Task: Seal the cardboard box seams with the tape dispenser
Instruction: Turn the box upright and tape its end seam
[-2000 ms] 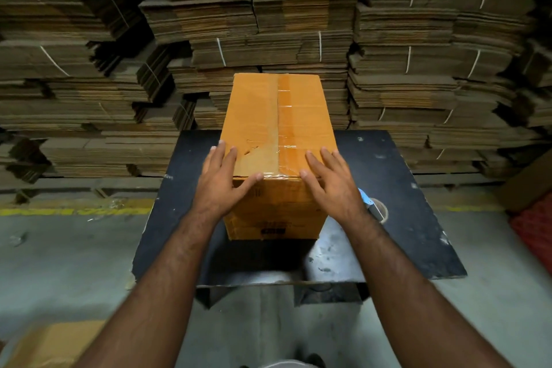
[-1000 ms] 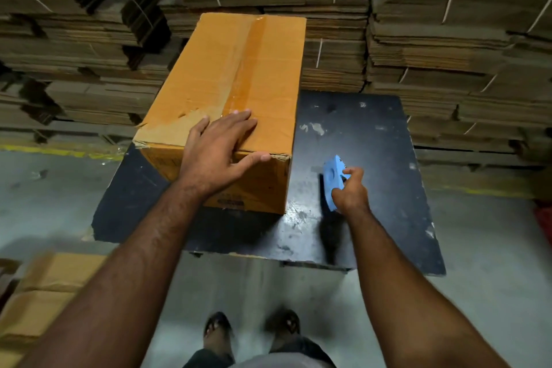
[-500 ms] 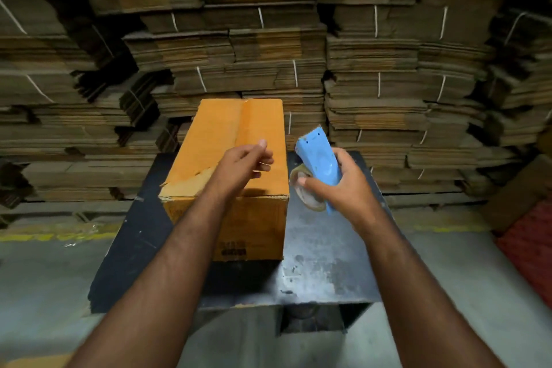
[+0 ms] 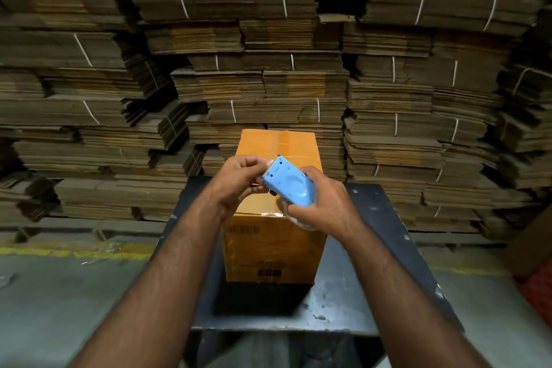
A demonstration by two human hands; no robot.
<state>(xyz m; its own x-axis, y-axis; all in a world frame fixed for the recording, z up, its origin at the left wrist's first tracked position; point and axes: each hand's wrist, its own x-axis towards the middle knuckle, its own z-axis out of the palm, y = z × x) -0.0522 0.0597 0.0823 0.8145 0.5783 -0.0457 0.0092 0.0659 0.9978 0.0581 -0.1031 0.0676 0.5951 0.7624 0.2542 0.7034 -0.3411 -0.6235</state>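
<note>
My right hand (image 4: 321, 203) grasps the tape dispenser (image 4: 288, 185) above the cardboard box (image 4: 273, 245), whose taped seam runs lengthwise toward the table's (image 4: 388, 233) far edge, while my left hand (image 4: 239, 181) seemingly pinches its tape end.

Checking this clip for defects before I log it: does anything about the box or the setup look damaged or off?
Nothing obvious. The cardboard box sits upright on the dark table, tape along its top seam. The right hand holds the blue tape dispenser; the left hand pinches at its toothed end. Hands hide the near top.

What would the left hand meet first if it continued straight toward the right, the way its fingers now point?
Probably the toothed front edge of the blue tape dispenser; the left hand fingertips already seem to pinch tape there.
</note>
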